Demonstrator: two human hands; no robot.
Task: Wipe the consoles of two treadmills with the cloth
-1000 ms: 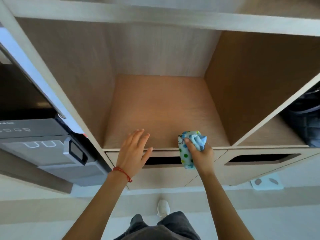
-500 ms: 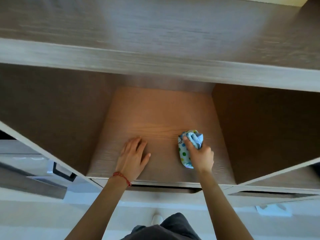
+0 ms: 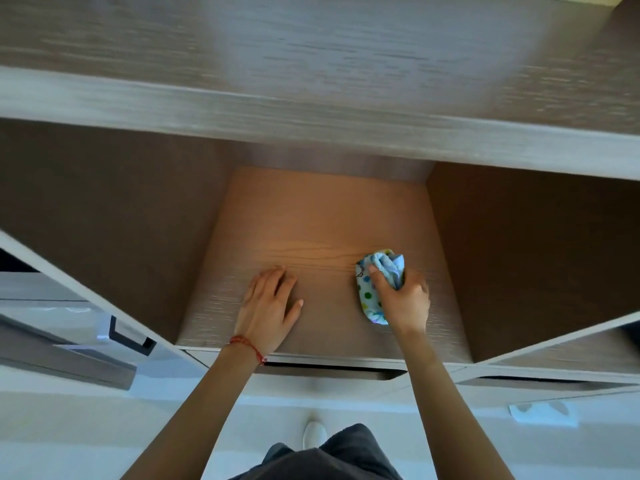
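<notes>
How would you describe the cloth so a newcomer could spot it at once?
Find the open wooden shelf compartment at the centre. On its floor, to the right, the right hand grips the cloth. It alone is soft and bunched, pale blue with coloured dots.

Changes logged, relative to the shelf front edge (image 3: 332,353):
- Your left hand (image 3: 268,311): was hovering at the edge a second ago; now lies flat on the shelf floor, past the edge.
- Your right hand (image 3: 403,301), gripping the cloth (image 3: 375,284): was at the edge; now inside, on the shelf floor.
- Your view: moved in closer; the grey appliance left of the edge is mostly out of frame.
</notes>
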